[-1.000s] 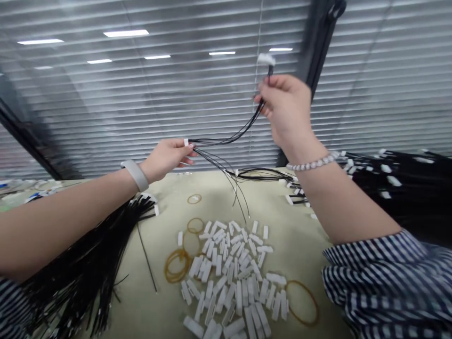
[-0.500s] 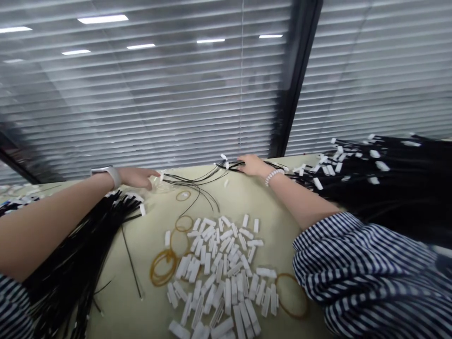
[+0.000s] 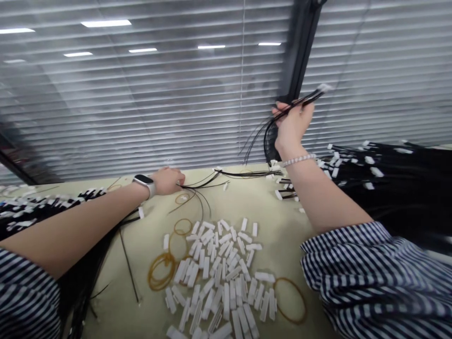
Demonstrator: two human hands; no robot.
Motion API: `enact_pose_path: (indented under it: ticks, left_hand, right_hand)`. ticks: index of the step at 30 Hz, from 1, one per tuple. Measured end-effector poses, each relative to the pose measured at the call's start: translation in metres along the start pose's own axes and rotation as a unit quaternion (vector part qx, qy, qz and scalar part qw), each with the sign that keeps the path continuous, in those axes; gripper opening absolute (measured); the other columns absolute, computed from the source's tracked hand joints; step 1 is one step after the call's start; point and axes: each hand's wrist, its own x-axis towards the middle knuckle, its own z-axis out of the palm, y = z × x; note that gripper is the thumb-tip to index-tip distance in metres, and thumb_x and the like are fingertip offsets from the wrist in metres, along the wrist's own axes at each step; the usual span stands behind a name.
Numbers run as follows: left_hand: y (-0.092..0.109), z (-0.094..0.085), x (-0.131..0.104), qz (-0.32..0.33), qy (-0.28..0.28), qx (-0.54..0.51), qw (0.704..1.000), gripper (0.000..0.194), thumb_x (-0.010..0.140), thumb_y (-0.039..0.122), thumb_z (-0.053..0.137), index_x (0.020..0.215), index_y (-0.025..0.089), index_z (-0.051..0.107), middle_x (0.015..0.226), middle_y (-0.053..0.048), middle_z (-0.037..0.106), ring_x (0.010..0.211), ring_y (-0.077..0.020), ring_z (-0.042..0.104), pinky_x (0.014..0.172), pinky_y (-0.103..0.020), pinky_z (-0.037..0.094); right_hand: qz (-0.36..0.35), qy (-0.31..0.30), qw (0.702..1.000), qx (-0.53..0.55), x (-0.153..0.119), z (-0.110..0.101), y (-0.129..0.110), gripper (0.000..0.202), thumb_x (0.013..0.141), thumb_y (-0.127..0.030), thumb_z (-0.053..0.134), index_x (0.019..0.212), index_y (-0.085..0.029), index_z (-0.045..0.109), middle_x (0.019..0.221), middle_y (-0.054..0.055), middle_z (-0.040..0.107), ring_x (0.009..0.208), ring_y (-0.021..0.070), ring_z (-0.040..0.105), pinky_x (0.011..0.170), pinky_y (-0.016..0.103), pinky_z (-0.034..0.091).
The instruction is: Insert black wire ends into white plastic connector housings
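Positions were referenced to the connector pile (image 3: 222, 273).
Right hand (image 3: 294, 125), behind-right: fingers pinched a wire bundle (image 3: 308, 99); left hand (image 3: 167, 180), behind-left, met loose wires (image 3: 193, 188); finger closure was indiscernible.

A wiring workshop: worktable (image 3: 261, 200) with black cable bundles (image 3: 399, 193) and loose white connectors (image 3: 226, 299).

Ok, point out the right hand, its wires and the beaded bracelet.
Right hand (image 3: 294, 128), head view: middle of the hand.
Wires (image 3: 306, 100), head view: bundled stretch.
Beaded bracelet (image 3: 299, 160), head view: middle of its visible beads.
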Motion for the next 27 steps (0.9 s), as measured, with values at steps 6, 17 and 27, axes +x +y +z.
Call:
enact_pose_path:
  ticks: [6,17,27]
  left_hand:
    - [0.003,0.004,0.002,-0.035,0.017,0.036,0.999,0.034,0.075,0.044,0.042,0.081,0.018,0.063,0.085,-0.015,0.068,0.085,-0.0306,0.062,0.080,-0.043,0.041]
    - [0.018,-0.010,0.007,-0.017,0.075,0.020,0.997,0.030,0.068,0.028,0.047,0.093,0.019,0.062,0.099,-0.013,0.067,0.096,-0.0297,0.059,0.097,-0.050,0.027]
    - [0.087,-0.023,0.059,0.098,0.159,-0.057,0.981,0.047,0.081,0.028,0.043,0.127,0.018,0.043,0.133,-0.011,0.047,0.120,-0.0266,0.044,0.102,-0.041,0.028]
  right_hand:
    - [0.135,-0.045,0.969,0.201,-0.001,-0.017,-0.068,0.029,0.093,-0.040,0.009,0.090,-0.027,0.035,0.054,-0.007,0.028,0.041,0.0083,0.027,0.045,0.023,0.027]
    - [0.155,-0.260,0.905,0.300,-0.030,-0.021,-0.112,0.035,0.089,-0.054,0.033,0.081,-0.023,0.047,0.049,-0.008,0.030,0.041,0.0060,0.026,0.043,0.021,0.024]
    - [0.139,-0.324,0.920,0.173,-0.033,-0.034,-0.129,0.048,0.088,-0.060,0.022,0.083,-0.025,0.054,0.057,-0.005,0.032,0.041,0.0069,0.024,0.040,0.020,0.027]
